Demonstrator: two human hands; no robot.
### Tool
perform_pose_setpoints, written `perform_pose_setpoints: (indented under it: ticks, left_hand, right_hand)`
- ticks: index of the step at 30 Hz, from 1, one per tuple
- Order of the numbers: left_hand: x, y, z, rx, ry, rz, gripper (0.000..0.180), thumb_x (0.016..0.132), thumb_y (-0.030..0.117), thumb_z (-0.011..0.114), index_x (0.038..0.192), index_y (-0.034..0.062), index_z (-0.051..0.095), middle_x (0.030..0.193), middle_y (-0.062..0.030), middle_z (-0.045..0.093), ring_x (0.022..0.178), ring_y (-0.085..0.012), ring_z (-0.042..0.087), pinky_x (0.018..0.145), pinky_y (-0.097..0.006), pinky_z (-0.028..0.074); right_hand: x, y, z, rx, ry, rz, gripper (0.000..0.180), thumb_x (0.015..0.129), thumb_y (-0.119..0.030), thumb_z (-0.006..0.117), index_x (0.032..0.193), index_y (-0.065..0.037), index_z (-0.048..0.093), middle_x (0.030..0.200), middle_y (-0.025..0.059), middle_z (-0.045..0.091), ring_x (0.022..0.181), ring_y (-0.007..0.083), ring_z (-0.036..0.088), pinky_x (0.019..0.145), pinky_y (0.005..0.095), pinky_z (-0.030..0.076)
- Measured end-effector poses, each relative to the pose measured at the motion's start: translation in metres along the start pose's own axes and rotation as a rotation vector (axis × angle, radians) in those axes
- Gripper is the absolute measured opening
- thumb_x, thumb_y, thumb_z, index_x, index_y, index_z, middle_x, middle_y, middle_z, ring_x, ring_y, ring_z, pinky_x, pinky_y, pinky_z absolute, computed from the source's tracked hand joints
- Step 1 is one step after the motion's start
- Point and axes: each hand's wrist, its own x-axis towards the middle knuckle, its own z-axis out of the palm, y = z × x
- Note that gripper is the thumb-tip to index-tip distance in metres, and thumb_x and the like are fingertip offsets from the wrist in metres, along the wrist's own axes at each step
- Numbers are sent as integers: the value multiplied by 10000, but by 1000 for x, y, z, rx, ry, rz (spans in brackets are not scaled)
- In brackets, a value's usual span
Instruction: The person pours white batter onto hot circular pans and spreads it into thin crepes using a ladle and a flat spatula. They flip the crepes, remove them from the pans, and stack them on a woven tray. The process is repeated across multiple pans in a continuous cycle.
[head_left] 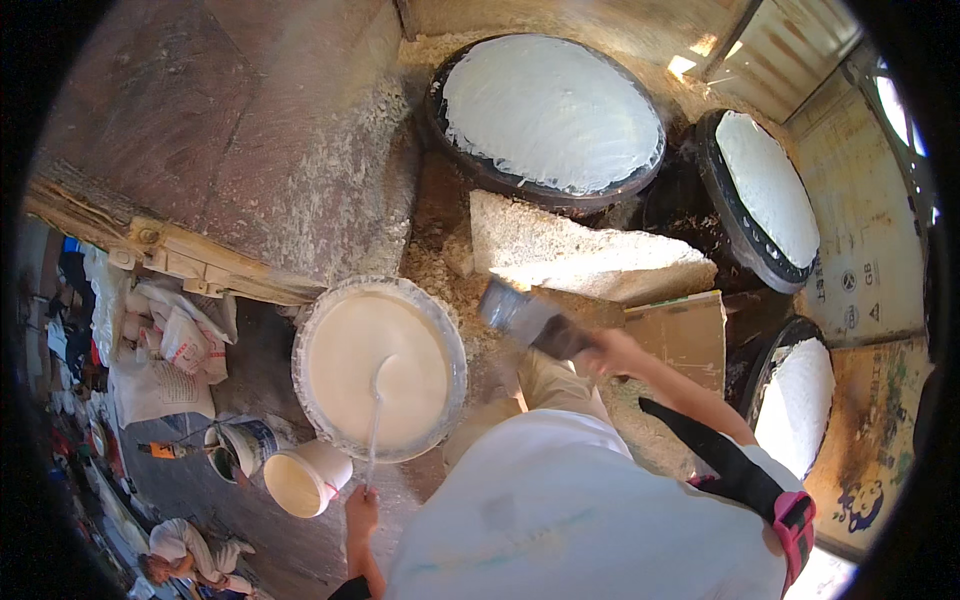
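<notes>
My left hand [362, 512] is closed around the thin handle of a ladle [386, 372]. The ladle's bowl rests in a pale, creamy liquid [345, 345] that fills a wide round tub [302, 370] on the floor. In my right hand [612, 353] is a flat, wide-bladed scraper [528, 318], smeared by motion, held in front of my body to the right of the tub. Beyond it stands a large round dark vessel topped with a smooth white layer [550, 115]. Two more white-topped round vessels show at the right, one farther [768, 185], one nearer [798, 410].
A rough pale slab [590, 250] and a cardboard box [680, 335] lie between me and the vessels. A broad, worn brown surface [230, 130] fills the upper left. White buckets [308, 478], sacks [160, 385] and another person [195, 555] are at the left.
</notes>
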Motion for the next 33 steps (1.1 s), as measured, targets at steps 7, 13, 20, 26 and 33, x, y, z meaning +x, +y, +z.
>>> perform_pose_setpoints:
  ticks: [7,13,20,26,33]
  left_hand:
    - [-40,-3,-3,502,-95,-139,252,886,250,466,1019,44,528,770,-216,606,743,-388,588,642,-497,456]
    - [-26,-19,-2,599,-147,-66,248,887,202,463,1065,36,509,783,-177,598,730,-330,589,621,-443,471]
    - [68,-6,11,624,-324,210,262,887,145,460,1120,26,487,799,-132,589,715,-261,591,597,-381,488]
    - [205,102,42,480,-575,654,290,888,97,457,1166,19,468,812,-93,581,703,-203,593,577,-327,503]
    - [225,344,137,267,-878,662,336,881,65,478,1209,1,441,891,-93,579,713,-144,574,610,-267,500]
  right_hand:
    - [80,-83,214,-8,-671,-259,555,812,-518,539,1029,-13,612,880,161,638,808,268,589,749,413,451]
    - [74,-99,318,-128,-924,-263,352,760,-359,608,863,-27,664,770,144,620,625,219,581,507,383,483]
    - [-69,141,176,715,740,302,233,835,-204,539,1014,-96,641,924,94,653,818,235,622,700,358,499]
    - [-416,329,325,187,1925,1454,199,800,-98,482,949,-57,607,950,166,592,911,314,566,778,393,453]
    - [-553,150,671,814,1047,2980,302,828,-351,510,988,-121,622,1049,142,578,943,285,564,652,443,486]
